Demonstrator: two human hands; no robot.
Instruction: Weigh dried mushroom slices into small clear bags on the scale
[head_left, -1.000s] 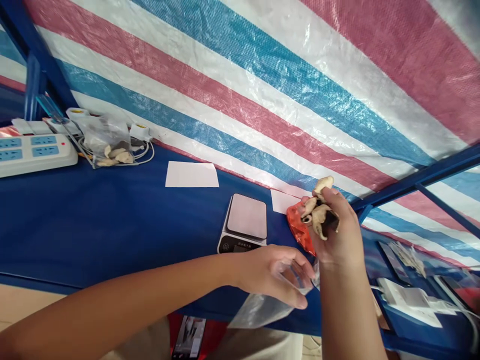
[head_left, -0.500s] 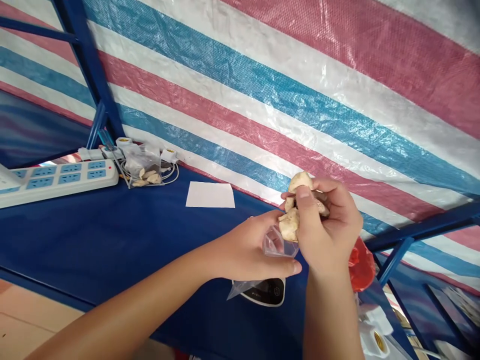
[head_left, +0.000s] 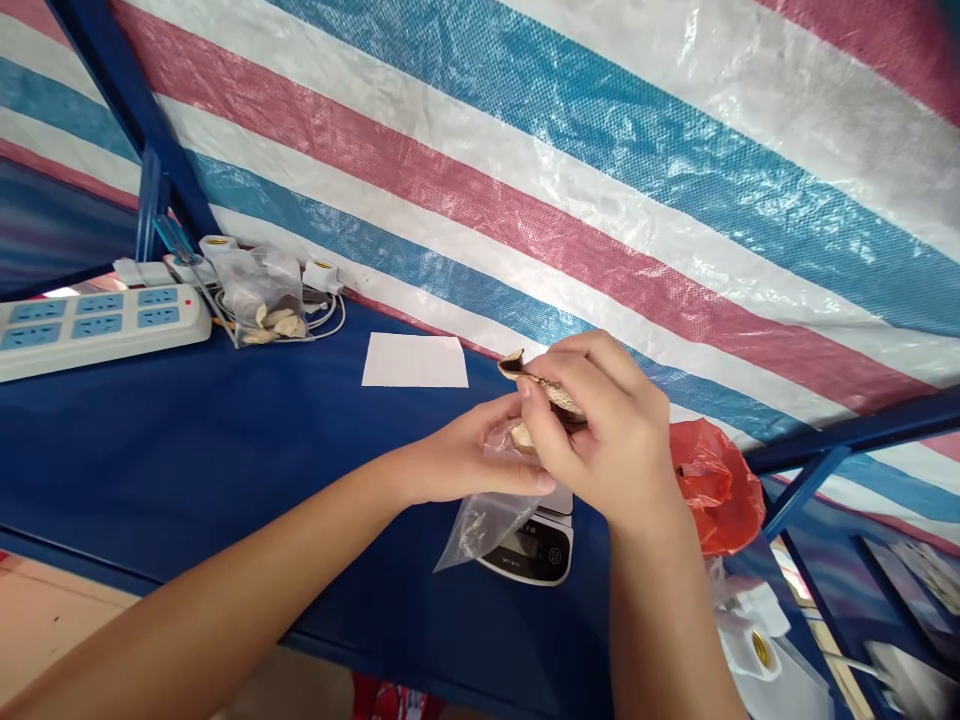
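My left hand [head_left: 465, 458] is closed around a small clear plastic bag [head_left: 484, 525], its mouth spread between thumb and fingers and its lower end hanging to the left. In my right hand [head_left: 615, 430] are several dried mushroom pieces [head_left: 556, 396], pale outside and dark underneath, pinched between thumb and fingers. A pale piece [head_left: 523, 437] shows at the bag's mouth beneath my right thumb; whether it lies inside is unclear. Below both hands a digital kitchen scale [head_left: 540, 555] sits on the blue table, partly covered by the bag and hands.
On the blue table [head_left: 315, 440] lies a white paper [head_left: 415, 361]. A power strip [head_left: 112, 325] and another clear bag of pale dried pieces [head_left: 274, 322] are at the left among cables. To the right are a red plastic bag [head_left: 712, 485] and white lamp sockets [head_left: 754, 645].
My right hand has turned over and moved down and left with the mushroom pieces, closer to the bag's mouth. More of the scale and red bag shows. The camera view has shifted slightly.
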